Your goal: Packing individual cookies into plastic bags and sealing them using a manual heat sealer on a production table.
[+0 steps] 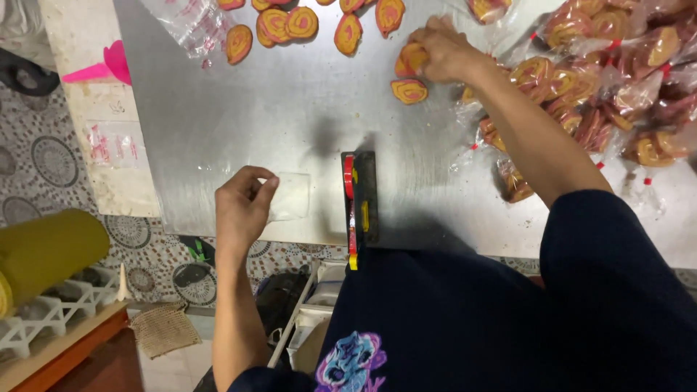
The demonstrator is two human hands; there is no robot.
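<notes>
Pinching a small clear bag (290,196) at its edge, the left hand (243,207) holds it flat on the steel bench (218,109); it looks thin, limp and slippery. The right hand (443,52) closes its fingers on a swirl cookie (410,59), likely light and brittle, best held by its rim, beside another cookie (409,91).

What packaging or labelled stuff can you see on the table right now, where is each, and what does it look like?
Small clear bag: near table edge, pinched by the left hand; flat, empty.
Filled bags: heaped at right; clear, red-tied, holding orange swirl cookies.
Printed bags: top left; clear, red markings, empty.
Another printed bag: on the white board at left.
Right hand: on loose cookies.
</notes>
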